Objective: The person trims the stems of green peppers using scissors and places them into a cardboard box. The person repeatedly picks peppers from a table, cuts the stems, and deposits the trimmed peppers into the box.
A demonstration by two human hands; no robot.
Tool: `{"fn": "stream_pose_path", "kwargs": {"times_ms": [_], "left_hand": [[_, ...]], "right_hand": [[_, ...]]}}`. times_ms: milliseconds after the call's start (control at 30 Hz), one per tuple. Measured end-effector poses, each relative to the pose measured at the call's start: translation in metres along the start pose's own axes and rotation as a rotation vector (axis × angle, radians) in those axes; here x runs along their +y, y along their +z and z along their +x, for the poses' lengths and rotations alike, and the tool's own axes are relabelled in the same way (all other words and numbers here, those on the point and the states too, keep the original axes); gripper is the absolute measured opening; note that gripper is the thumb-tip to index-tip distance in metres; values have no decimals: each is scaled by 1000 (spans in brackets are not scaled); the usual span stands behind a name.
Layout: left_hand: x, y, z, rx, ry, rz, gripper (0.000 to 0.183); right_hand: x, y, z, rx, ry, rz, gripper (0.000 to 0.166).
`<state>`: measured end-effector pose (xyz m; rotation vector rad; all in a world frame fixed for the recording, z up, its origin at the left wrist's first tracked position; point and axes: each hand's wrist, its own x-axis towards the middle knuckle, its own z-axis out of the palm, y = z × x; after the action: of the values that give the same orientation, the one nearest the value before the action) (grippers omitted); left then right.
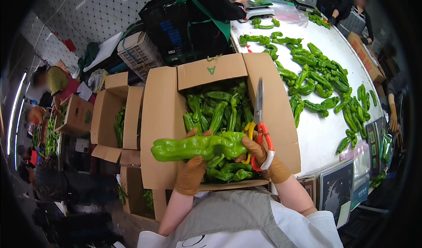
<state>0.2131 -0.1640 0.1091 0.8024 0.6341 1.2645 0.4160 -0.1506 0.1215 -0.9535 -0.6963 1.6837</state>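
A long, glossy green pepper [194, 147] lies across both of my hands, above an open cardboard box [161, 126]. My left hand [190, 174], in a brown glove, grips the pepper around its middle. The gloved right hand [260, 152] holds its right end with the fingertips. Scissors [259, 106] with red and yellow handles also sit in my right hand, blades pointing away from me. Whether the blades are fully closed is hard to tell. Many green peppers [217, 113] fill the box beneath my hands.
On the right, a white table [316, 139] bears a spread of green peppers [313, 73]. A co-worker [211, 4] stands at a scale [260, 10] beyond the box. Another open carton [108, 116] is to the left. Stacked flat panels [334, 185] stand at the near right.
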Motion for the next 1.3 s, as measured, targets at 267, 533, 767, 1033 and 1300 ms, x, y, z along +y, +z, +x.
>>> {"fn": "stream_pose_path", "kwargs": {"times_ms": [267, 533, 767, 1033, 1300], "left_hand": [[7, -22, 10, 309, 144, -219, 41], [-7, -25, 10, 297, 132, -243, 41], [1, -12, 9, 406, 168, -124, 41], [-16, 6, 6, 251, 100, 330, 61], [-33, -10, 7, 185, -248, -420, 49]], "right_hand": [[35, -18, 8, 49, -261, -83, 39], [39, -25, 10, 175, -166, 51, 25], [32, -22, 6, 102, 48, -115, 26], [50, -12, 3, 139, -74, -153, 20], [50, -4, 6, 67, -598, -342, 44]]}}
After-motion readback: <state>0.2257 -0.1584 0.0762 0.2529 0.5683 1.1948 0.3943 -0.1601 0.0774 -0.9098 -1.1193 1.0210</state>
